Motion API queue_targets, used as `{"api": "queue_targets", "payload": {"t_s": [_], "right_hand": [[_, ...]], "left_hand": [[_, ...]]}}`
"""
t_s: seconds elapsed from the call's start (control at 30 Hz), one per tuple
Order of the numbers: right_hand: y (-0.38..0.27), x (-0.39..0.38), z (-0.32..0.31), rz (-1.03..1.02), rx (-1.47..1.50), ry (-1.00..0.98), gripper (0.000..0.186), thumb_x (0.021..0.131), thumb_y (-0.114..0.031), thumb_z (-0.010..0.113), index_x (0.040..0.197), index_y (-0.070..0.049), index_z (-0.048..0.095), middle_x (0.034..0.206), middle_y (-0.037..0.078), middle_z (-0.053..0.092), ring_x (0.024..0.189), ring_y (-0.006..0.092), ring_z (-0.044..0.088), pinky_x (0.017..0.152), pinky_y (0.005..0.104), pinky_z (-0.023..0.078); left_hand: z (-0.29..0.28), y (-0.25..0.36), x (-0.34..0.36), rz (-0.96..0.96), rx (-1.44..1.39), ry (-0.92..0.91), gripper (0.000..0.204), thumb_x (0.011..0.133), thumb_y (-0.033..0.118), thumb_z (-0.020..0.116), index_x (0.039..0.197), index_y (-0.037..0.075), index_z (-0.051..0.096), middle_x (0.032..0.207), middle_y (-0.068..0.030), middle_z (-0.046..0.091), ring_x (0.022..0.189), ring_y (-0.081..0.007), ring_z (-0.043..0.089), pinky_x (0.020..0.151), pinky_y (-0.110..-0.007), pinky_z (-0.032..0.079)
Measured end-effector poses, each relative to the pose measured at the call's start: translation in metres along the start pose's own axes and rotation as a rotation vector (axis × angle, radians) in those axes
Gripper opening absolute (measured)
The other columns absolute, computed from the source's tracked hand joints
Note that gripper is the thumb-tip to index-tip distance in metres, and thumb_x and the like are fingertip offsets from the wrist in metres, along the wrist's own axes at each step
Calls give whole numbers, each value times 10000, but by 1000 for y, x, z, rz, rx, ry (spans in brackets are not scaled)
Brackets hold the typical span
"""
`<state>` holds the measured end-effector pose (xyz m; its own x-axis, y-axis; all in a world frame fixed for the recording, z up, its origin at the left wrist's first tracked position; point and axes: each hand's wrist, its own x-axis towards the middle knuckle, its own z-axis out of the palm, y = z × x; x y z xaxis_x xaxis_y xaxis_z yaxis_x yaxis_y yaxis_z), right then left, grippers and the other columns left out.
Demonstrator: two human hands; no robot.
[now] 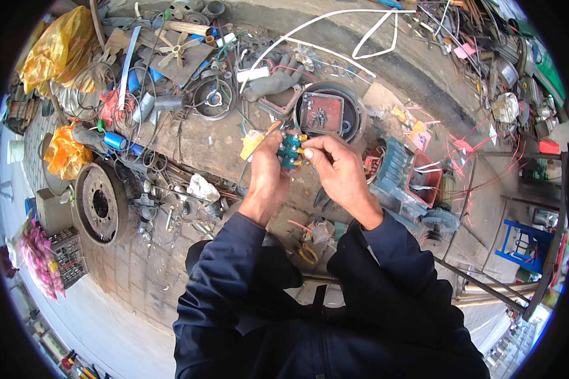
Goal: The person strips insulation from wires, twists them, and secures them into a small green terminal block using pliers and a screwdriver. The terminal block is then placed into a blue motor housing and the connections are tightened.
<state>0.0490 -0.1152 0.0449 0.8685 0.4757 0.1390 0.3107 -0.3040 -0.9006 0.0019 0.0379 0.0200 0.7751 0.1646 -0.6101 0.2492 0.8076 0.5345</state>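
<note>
My left hand [269, 174] holds a small teal-green terminal block [289, 149] with brass-coloured posts, near the middle of the view. My right hand [338, 170] comes from the lower right, its thumb and index finger closed on one of the block's brass posts [302, 151]. Just behind the block, a red square tray [322, 106] with small metal pieces rests in a round metal housing [358, 114]. A yellow scrap [248, 144] lies left of my left hand. To the right of my right hand is a grey-blue finned motor casing [391, 177] with a red-rimmed opening.
The cluttered work surface [196, 148] holds grey gloves [275, 82], a metal ring [212, 98], a fan blade [174, 52] and scrap pipes. A wheel rim [101, 202] stands lower left, yellow-handled pliers [306, 252] lie below my hands, and a metal rod frame [521, 309] is at right.
</note>
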Motion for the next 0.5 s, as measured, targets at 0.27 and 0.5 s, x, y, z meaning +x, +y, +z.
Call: {"api": "queue_targets", "payload": {"t_s": [0.27, 0.5], "right_hand": [[42, -66, 0, 242, 97, -84, 128, 1018, -75, 663, 1136, -30, 686, 980, 54, 723, 873, 123, 643, 771, 289, 544], [112, -168, -1, 539, -241, -591, 215, 948, -194, 683, 1066, -15, 699, 999, 198, 745, 927, 372, 731, 806, 436, 572]], "left_hand": [[-9, 5, 4, 105, -104, 44, 353, 1120, 266, 416, 1189, 19, 659, 982, -77, 742, 776, -189, 691, 687, -307, 551], [-10, 10, 2, 89, -162, 50, 400, 1080, 333, 491, 1199, 1, 679, 1029, -81, 747, 829, -197, 682, 756, -336, 541]]}}
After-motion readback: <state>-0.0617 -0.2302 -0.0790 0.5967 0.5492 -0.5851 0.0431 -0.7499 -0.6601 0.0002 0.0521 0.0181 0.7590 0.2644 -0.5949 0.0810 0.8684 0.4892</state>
